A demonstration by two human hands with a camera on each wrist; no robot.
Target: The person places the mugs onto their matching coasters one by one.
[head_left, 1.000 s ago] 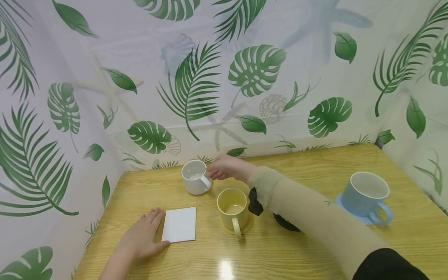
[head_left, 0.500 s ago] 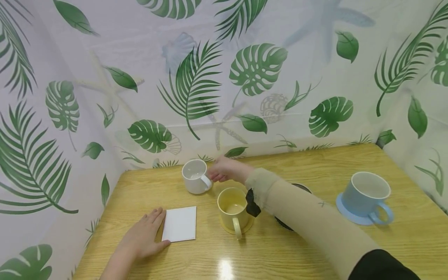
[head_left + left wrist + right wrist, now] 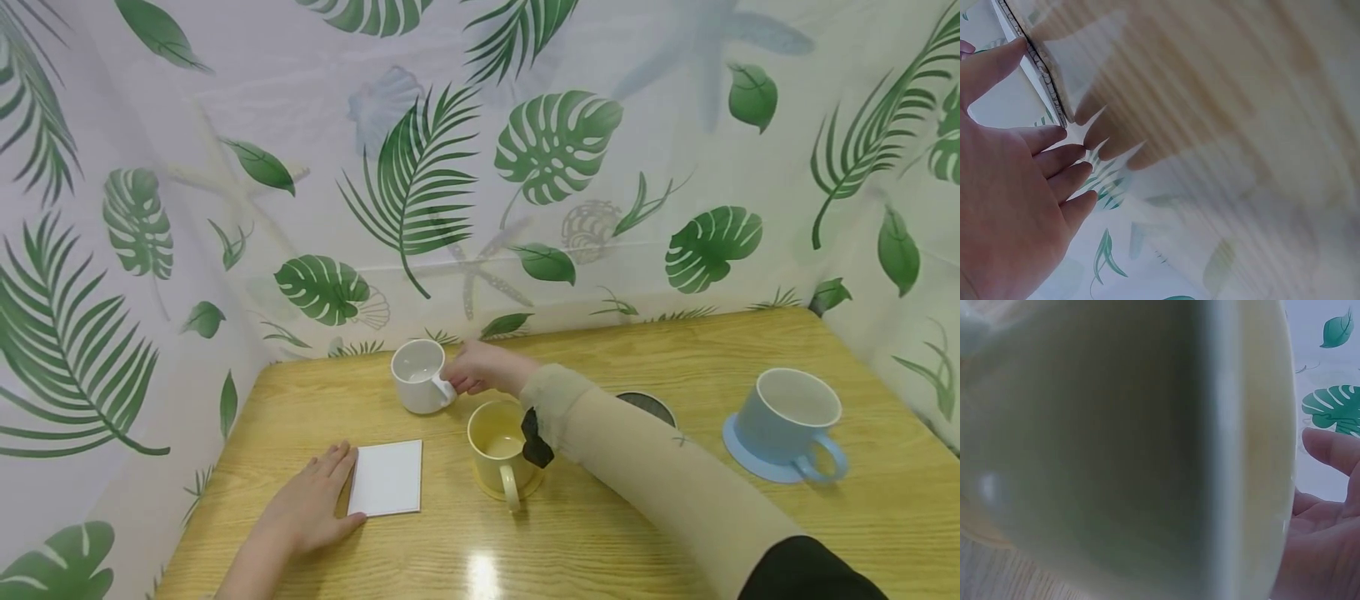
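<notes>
On the table, my left hand [image 3: 315, 504] lies beside a white square coaster [image 3: 386, 477]. Its thumb and index fingertip reach the coaster's left corners, and the fingers are extended in the left wrist view. Farther back stands a white mug [image 3: 417, 375], handle toward me. My right hand [image 3: 487, 367] is at that handle, fingertips overlapping it. In the right wrist view a yellow mug [image 3: 1097, 456] hides part of the right hand [image 3: 1329, 544], whose thumb stands apart from the fingers. The white mug is not visible there.
Under my right forearm, the yellow mug sits on a yellow coaster [image 3: 534, 485]. A dark round object [image 3: 647, 406] is partly covered by the sleeve. At the right, a blue mug [image 3: 787, 425] rests on a blue coaster [image 3: 738, 450]. Leaf-printed cloth [image 3: 540, 275] hangs behind the table.
My right fingertips have come in from beside the white mug to its handle. The right sleeve has shifted slightly left and shows more of the dark round object. My left hand stays put.
</notes>
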